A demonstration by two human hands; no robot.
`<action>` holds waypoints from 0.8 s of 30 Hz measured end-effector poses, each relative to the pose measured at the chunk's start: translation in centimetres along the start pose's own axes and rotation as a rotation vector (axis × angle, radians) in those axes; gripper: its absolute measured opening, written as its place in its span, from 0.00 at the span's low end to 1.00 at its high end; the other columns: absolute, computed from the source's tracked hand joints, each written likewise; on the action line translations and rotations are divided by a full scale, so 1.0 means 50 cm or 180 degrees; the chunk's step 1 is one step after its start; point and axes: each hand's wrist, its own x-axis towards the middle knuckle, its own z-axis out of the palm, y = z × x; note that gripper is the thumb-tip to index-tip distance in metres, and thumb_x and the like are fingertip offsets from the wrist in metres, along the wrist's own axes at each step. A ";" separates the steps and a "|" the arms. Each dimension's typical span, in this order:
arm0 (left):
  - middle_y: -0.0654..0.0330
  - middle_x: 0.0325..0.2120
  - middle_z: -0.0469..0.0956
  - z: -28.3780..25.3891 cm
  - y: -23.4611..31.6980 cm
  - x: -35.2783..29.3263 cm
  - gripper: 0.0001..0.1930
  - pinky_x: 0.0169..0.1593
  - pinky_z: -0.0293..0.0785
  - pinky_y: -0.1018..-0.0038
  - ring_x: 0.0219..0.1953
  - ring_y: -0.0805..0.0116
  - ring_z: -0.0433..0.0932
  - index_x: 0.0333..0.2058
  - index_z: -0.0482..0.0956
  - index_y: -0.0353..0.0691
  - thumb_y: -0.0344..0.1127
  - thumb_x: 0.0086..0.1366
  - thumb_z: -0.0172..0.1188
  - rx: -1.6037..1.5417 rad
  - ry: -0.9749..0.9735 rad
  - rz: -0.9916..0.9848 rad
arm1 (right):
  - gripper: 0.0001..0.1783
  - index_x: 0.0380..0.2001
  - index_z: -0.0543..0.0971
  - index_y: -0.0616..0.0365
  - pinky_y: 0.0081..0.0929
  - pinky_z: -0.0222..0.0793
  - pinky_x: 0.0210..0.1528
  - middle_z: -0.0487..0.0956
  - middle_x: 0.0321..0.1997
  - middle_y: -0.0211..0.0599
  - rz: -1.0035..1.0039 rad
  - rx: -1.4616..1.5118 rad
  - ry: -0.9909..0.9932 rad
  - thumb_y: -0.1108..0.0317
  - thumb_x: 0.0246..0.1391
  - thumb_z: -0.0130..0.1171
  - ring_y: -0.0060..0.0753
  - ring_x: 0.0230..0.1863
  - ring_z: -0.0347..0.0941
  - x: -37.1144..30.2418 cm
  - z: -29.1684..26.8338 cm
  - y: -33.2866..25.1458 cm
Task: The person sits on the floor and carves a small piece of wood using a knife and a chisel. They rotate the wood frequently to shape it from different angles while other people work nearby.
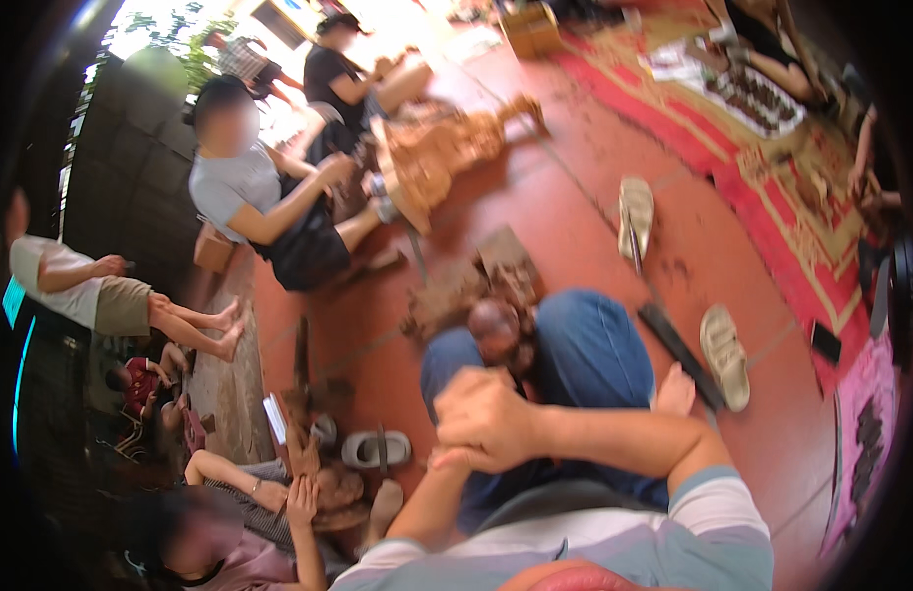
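Observation:
My left hand and my right hand are pressed together in front of my knees, fingers closed. The right overlaps the left, and whatever lies inside the clasp, if anything, is hidden. Just beyond them, a dark brown rounded piece, apparently carved wood, rests between my knees in blue jeans. Behind it lies a rough brown block on the red tile floor.
Beige sandals and a dark long bar lie at the right. A large orange-brown carving stands beside a seated person. Another person sits close at lower left, near a grey slipper. A patterned red mat holds a phone.

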 end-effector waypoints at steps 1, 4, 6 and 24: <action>0.55 0.29 0.73 0.007 -0.004 0.005 0.15 0.37 0.69 0.69 0.31 0.58 0.73 0.29 0.73 0.34 0.42 0.55 0.54 -0.0042 0.0018 0.0030 | 0.27 0.13 0.68 0.55 0.37 0.61 0.32 0.69 0.16 0.40 0.0314 0.0170 -0.0130 0.43 0.50 0.53 0.46 0.22 0.68 -0.007 0.001 -0.002; 0.55 0.29 0.73 0.010 -0.017 0.028 0.16 0.37 0.69 0.68 0.31 0.57 0.73 0.29 0.73 0.34 0.43 0.55 0.53 -0.0111 0.0127 0.0107 | 0.26 0.13 0.67 0.57 0.37 0.62 0.32 0.67 0.16 0.41 0.0247 0.0499 -0.0184 0.46 0.52 0.53 0.47 0.22 0.67 -0.003 0.003 0.016; 0.54 0.28 0.73 0.015 -0.026 0.024 0.16 0.37 0.69 0.68 0.31 0.57 0.73 0.28 0.73 0.34 0.44 0.55 0.53 -0.0138 0.0128 0.0107 | 0.26 0.13 0.67 0.57 0.35 0.61 0.28 0.67 0.16 0.40 0.0136 0.0322 -0.0222 0.47 0.51 0.54 0.45 0.21 0.67 -0.016 0.003 0.023; 0.52 0.24 0.75 -0.024 0.009 0.016 0.16 0.48 0.70 0.65 0.31 0.53 0.74 0.27 0.76 0.32 0.42 0.54 0.52 0.0242 -0.0289 0.0449 | 0.26 0.14 0.66 0.57 0.33 0.61 0.25 0.65 0.16 0.38 0.0164 0.0365 0.0055 0.50 0.54 0.56 0.45 0.20 0.65 -0.013 -0.003 -0.004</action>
